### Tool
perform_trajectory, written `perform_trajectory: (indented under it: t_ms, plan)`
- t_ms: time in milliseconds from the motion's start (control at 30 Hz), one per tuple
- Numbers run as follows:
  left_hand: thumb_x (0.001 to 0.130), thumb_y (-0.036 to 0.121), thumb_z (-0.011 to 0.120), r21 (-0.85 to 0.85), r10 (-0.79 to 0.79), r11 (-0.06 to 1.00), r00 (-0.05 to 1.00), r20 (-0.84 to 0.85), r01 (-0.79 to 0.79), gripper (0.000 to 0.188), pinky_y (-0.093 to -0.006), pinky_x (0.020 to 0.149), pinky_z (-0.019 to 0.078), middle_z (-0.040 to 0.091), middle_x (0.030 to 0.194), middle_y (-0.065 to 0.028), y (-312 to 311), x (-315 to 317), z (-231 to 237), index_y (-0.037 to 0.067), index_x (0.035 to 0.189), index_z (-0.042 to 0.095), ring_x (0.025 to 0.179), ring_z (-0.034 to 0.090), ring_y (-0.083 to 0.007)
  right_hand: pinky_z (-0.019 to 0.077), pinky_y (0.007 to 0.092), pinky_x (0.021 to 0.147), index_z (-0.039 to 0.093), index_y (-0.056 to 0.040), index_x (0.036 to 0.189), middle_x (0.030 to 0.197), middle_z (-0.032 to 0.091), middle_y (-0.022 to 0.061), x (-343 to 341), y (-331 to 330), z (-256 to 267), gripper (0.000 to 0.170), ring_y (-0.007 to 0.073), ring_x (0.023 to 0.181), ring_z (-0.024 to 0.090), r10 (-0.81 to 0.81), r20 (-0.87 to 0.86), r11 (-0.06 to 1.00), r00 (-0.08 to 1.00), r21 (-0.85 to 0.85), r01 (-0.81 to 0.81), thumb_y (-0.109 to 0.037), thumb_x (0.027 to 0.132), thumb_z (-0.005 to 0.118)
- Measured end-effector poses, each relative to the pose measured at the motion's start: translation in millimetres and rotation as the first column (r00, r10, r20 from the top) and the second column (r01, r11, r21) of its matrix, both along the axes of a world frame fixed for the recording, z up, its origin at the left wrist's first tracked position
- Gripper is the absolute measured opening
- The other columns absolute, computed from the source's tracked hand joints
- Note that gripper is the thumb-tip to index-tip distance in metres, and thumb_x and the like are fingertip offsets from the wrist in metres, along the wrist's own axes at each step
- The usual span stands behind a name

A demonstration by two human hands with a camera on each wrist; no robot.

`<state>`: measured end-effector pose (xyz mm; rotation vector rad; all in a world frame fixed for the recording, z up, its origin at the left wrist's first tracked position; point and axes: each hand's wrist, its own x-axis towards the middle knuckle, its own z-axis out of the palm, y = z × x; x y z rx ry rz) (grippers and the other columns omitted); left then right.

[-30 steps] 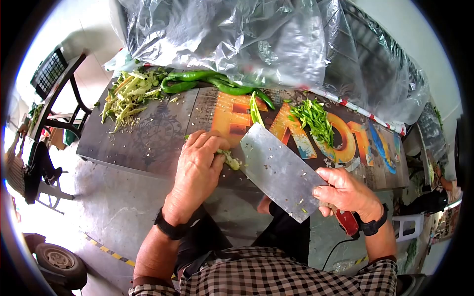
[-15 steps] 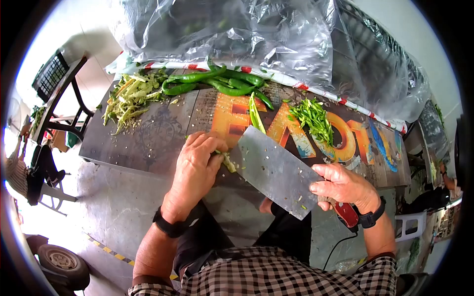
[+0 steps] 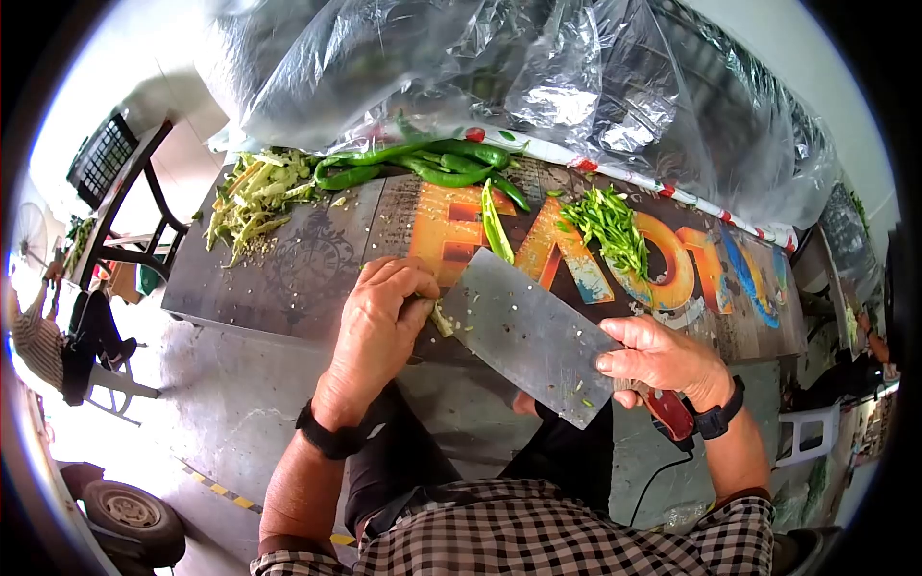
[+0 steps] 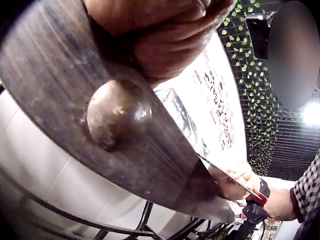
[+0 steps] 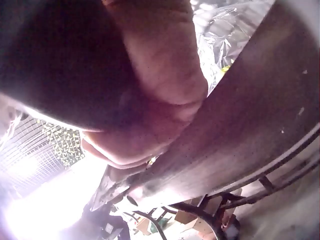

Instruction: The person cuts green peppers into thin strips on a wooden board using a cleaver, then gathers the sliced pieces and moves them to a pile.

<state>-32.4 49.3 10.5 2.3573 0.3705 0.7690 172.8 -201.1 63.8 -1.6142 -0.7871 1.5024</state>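
Two hands work at the near edge of the table (image 3: 240, 298), in the middle of the head view. The right hand (image 3: 667, 363), right of centre, is clamped on the cleaver (image 3: 533, 341), whose long axis slants from the frame's centre down toward the lower right. The left hand (image 3: 379, 312), left of centre, has its fingers bent together on a pale strip (image 3: 442, 320) that pokes out toward the blade. That strip lies just beside the cleaver's left end, so this gap is the relation that matters; the left hand is by far the nearer to it. Above the blade's upper corner lies a split green pepper (image 3: 497, 226), its long axis nearly upright in the frame. How much of the strip sits under the left fingers is hidden, and whether the blade touches it is hard to tell. In the right wrist view, fingers and a dark shape block most of the work; the left wrist view shows the cleaver only nearly edge-on.
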Motion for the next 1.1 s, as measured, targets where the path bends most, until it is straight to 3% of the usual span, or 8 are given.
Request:
perform_trajectory:
  t_ms: [200,400,500,600,700,800,1100]
  plan:
    - [0.076,-0.002,0.067,0.012,-0.01,1.0,1.0,0.001,0.01,0.013,-0.0385,0.094,0.046,0.067,0.102,-0.0088,1,0,-1,0.002,0.088,0.064,0.103,0.059,-0.0303,0.0454,0.0228,0.055,0.056,0.0026,0.121,0.082,0.059,-0.0002,-2,1,6,0.029,0.008,0.06,0.055,0.018,0.014,1.0,1.0,-0.007,-0.018,-0.014,0.097,0.057]
    - [0.076,-0.001,0.066,-0.005,0.001,1.0,1.0,-0.002,-0.001,0.012,-0.0383,0.094,0.0461,0.067,0.101,-0.0087,3,-1,-2,0.002,0.087,0.064,0.102,0.059,-0.03,0.0473,0.0223,0.052,0.058,0.0032,0.116,0.082,0.063,0.0022,-2,6,9,0.024,0.0076,0.056,0.055,0.09,0.15,0.995,0.985,0.037,-0.096,-0.012,0.098,0.058]
    - [0.076,-0.001,0.066,0.013,-0.003,1.0,1.0,-0.002,0.003,0.012,-0.0381,0.094,0.0463,0.067,0.102,-0.0087,3,-1,-1,0.002,0.087,0.064,0.103,0.06,-0.0298,0.046,0.0228,0.055,0.052,0.0024,0.129,0.078,0.057,-0.0014,-3,2,10,0.035,0.0076,0.058,0.055,0.112,0.099,0.994,0.989,-0.024,-0.11,-0.014,0.099,0.054]
    - [0.075,-0.001,0.066,0.025,0.005,1.0,1.0,0.0,-0.005,0.012,-0.0377,0.094,0.0464,0.067,0.103,-0.0085,2,0,-3,0.002,0.087,0.064,0.103,0.06,-0.0296,0.0461,0.0227,0.055,0.051,0.002,0.13,0.08,0.058,-0.0011,-9,0,10,0.035,0.0072,0.058,0.055,0.068,0.045,0.997,0.997,-0.043,-0.067,-0.014,0.099,0.053]
    - [0.075,-0.002,0.066,0.027,0.01,1.0,1.0,-0.001,-0.01,0.013,-0.0372,0.094,0.0465,0.068,0.103,-0.0085,3,-2,-4,0.001,0.087,0.064,0.104,0.06,-0.0294,0.0454,0.0218,0.055,0.051,0.0014,0.13,0.082,0.059,-0.0009,-14,-3,5,0.034,0.0067,0.059,0.055,0.058,0.029,0.998,0.998,0.012,-0.058,-0.015,0.099,0.053]
    - [0.074,-0.004,0.066,0.025,0.004,1.0,1.0,0.015,-0.004,0.014,-0.0368,0.094,0.0466,0.068,0.104,-0.0087,1,-1,-4,0.001,0.088,0.064,0.105,0.06,-0.0294,0.044,0.0207,0.053,0.052,0.0011,0.129,0.084,0.06,-0.0004,-16,1,10,0.033,0.0062,0.058,0.056,0.077,0.12,0.996,0.99,-0.048,-0.072,-0.014,0.1,0.052]
    - [0.074,-0.005,0.064,0.03,0.005,1.0,1.0,0.001,-0.005,0.016,-0.0367,0.095,0.0465,0.067,0.105,-0.0096,0,-3,-3,0.001,0.089,0.064,0.106,0.059,-0.0304,0.0434,0.0201,0.049,0.056,0.0008,0.123,0.083,0.061,-0.0002,-15,-11,-11,0.03,0.0062,0.057,0.059,0.065,0.042,0.996,0.997,0.056,-0.067,-0.016,0.099,0.053]
